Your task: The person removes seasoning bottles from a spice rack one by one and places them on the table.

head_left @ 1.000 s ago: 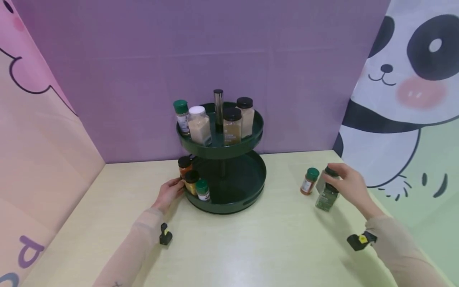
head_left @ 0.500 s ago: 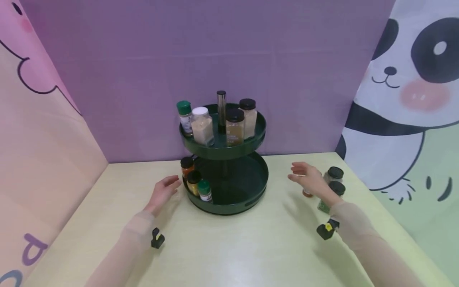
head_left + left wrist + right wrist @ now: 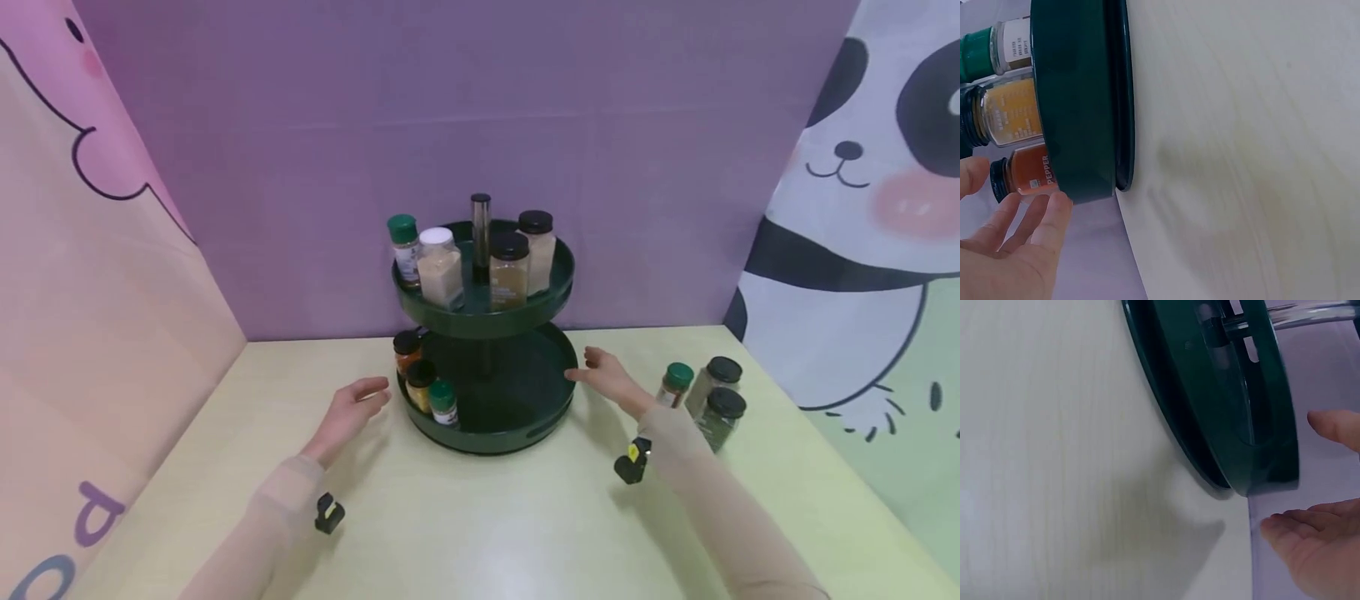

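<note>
From the head view, a person's left hand [image 3: 347, 414] and right hand [image 3: 611, 380] flank the lower tier [image 3: 491, 421] of a green spice rack [image 3: 487, 321] on the bench [image 3: 480, 517], each grip released and holding nothing. The left wrist view shows relaxed fingers [image 3: 1035, 215] just beside the tier's rim, near a pepper jar [image 3: 1025, 172]. The right wrist view shows the same rim [image 3: 1272, 425] close by; a careless nudge or spin could, arguably, topple the jars.

- Bright, even light from overhead; soft shadows fall beside the forearms.
- A faint glare patch lies on the pale yellow wooden surface [image 3: 495, 550].
- Both wrist views are soft, slightly motion-blurred.
</note>
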Motion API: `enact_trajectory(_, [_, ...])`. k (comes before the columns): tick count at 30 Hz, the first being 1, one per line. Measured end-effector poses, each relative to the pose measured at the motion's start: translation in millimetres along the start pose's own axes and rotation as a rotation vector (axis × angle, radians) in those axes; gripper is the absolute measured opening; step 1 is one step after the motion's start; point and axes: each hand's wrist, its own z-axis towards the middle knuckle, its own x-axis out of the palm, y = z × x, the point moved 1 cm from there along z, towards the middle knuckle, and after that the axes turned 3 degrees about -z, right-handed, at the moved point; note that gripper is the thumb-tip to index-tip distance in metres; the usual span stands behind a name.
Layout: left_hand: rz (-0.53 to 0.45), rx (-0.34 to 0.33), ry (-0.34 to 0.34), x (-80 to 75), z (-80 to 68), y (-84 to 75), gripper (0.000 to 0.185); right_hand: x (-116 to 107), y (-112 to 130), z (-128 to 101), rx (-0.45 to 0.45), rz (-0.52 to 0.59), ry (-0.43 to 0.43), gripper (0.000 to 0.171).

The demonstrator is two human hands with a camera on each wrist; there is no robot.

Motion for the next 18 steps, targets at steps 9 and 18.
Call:
enact_trajectory(9, [-0.004, 0.001, 0.039, 2.8, -2.0, -1.8, 0.046, 10.2, -5.0, 6.4, 0.019, 0.133, 0.049, 0.073])
enact_trajectory(18, [-0.016, 0.027, 0.067, -0.3, -0.2, -3.7, 0.045, 14.5, -7.2, 6.0, -0.05, 0.205, 0.058, 0.067])
